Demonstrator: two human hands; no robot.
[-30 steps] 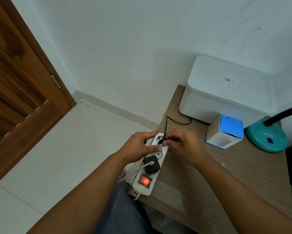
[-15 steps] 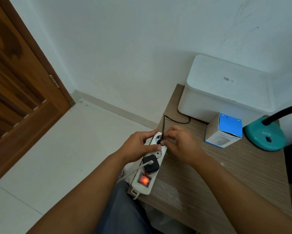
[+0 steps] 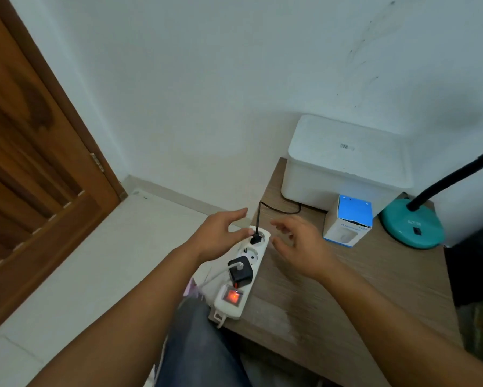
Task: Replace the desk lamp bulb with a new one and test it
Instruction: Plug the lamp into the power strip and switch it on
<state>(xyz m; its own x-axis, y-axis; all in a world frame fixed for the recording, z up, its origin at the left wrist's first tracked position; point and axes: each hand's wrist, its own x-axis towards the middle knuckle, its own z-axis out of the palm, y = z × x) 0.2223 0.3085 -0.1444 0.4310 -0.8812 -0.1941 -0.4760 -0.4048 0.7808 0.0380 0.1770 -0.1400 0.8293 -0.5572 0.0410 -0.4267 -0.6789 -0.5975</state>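
Holding left hand (image 3: 220, 236) and right hand (image 3: 301, 245) open, fingers spread, flanking lamp plug (image 3: 255, 238) seated in power strip (image 3: 241, 272).

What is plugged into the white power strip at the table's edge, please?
In the power strip, a small black plug sits in the far socket and a black adapter in a near one; the middle socket is free. Their prongs are hidden inside.

A plain white wall (image 3: 234, 79) with faint dark scuffs meets a pale tiled floor (image 3: 67, 275) along a light skirting board (image 3: 176, 195). A brown panelled wooden door (image 3: 25, 163) stands left. A wood-grain table (image 3: 360, 303) fills the corner.
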